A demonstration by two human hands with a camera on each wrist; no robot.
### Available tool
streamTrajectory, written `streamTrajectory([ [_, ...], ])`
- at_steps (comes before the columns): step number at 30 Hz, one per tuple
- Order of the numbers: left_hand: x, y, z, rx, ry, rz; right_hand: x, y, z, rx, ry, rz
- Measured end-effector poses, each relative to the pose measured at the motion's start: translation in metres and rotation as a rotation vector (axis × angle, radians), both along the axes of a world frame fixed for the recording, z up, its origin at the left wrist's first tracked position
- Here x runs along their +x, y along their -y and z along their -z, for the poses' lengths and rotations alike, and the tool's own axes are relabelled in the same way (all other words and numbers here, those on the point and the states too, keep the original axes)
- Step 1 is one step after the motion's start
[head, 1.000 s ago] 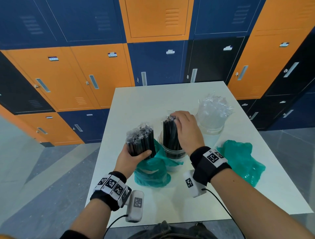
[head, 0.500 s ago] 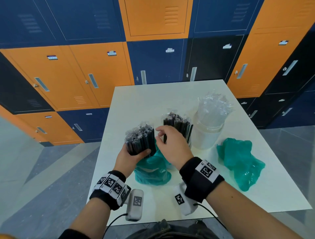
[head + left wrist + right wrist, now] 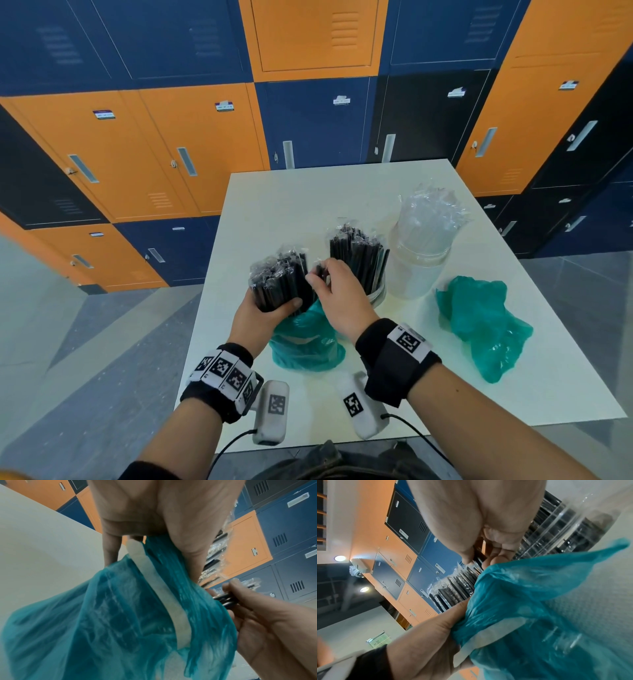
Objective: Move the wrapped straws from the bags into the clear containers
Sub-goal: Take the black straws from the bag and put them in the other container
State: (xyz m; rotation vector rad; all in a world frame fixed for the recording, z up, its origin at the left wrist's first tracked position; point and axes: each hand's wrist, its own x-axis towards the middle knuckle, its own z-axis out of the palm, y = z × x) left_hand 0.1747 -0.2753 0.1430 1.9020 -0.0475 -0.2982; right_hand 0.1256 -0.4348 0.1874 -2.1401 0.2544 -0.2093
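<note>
orange and blue lockers (image 3: 191, 144), grey floor (image 3: 85, 342)

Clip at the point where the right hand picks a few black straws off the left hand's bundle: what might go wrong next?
1. The right hand pinches only a few straws; some may slip out in transit.
2. The container of black straws looks crowded, so new ones may catch and tip it.
3. The left hand grips the bundle above the teal bag; pulling could loosen it.

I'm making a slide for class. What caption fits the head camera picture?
Left hand grips a bundle of black wrapped straws above a teal bag; right hand pinches a few.
</note>
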Motion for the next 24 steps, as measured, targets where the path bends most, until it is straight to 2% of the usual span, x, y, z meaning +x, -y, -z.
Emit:
streamTrajectory([
  [4,-0.001,0.002,-0.004,0.015,0.007,-0.013,-0.006,0.000,-0.002,0.140,0.038,0.022],
  [11,-0.004,0.007,-0.007,0.016,0.018,0.008,-0.006,0.021,-0.033,0.019,0.136,0.029],
  [14,-0.004,0.009,-0.008,0.041,0.025,0.019,-0.005,0.031,-0.052,0.023,0.169,0.046],
  [24,-0.005,0.011,-0.011,0.059,0.019,0.026,0.001,0.073,-0.117,0.130,0.462,0.304],
])
